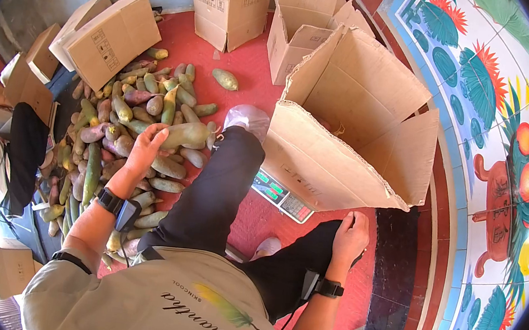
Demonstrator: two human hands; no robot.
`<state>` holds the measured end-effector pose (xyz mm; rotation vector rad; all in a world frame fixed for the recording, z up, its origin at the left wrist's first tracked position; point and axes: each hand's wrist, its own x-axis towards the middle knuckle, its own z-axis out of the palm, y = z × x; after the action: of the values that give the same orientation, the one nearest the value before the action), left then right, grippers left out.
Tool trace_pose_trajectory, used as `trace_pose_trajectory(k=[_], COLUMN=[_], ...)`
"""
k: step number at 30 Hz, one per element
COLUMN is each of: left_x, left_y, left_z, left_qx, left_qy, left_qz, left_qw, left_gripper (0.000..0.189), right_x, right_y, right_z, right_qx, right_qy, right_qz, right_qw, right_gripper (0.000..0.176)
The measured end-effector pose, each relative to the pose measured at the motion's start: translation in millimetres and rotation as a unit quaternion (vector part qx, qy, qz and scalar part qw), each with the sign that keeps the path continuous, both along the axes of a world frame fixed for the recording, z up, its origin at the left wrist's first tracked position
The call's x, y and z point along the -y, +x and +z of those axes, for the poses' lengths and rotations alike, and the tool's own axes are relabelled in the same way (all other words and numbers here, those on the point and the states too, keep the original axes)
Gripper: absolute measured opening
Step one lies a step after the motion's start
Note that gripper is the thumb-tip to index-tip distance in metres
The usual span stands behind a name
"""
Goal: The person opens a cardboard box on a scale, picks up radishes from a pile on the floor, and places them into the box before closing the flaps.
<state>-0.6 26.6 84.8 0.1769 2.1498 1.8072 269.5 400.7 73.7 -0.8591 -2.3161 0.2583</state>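
My left hand (147,144) is closed on the end of a pale green radish (186,136), which it holds out over the pile near my left knee. Below it, a heap of green and reddish radishes (143,109) spreads across the floor. My right hand (351,237) rests by my right knee with its fingers curled in; whatever they hold, if anything, is hidden. A large cardboard box (338,150) with raised flaps stands in front of my right knee. It sits on a digital scale (282,196) with a lit green display.
More cardboard boxes stand at the back, one closed (230,5) and one open (292,34). Others lean at the left (112,40). One radish (225,80) lies apart on the red floor. Another person (2,148) is at the left edge. A painted tile wall (478,124) curves along the right.
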Motion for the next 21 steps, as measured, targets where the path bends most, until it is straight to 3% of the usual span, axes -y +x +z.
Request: trace_pose_trajectory(k=[9,21], left_x=[-16.0,-74.6], left_y=[0.5,-5.9], left_z=[20.3,100.3], left_qx=[0.012,-0.069], left_qy=[0.078,0.243], left_qz=[-0.007,-0.089], left_qw=[0.997,0.963], left_gripper=[0.031,0.031], right_x=[0.5,1.2], right_y=[-0.5,-1.2], right_z=[1.0,1.1], right_qx=[-0.007,-0.023], right_qy=[0.005,0.003], right_qz=[0.006,0.011], right_qw=[1.000,1.000], right_gripper=[0.008,0.008])
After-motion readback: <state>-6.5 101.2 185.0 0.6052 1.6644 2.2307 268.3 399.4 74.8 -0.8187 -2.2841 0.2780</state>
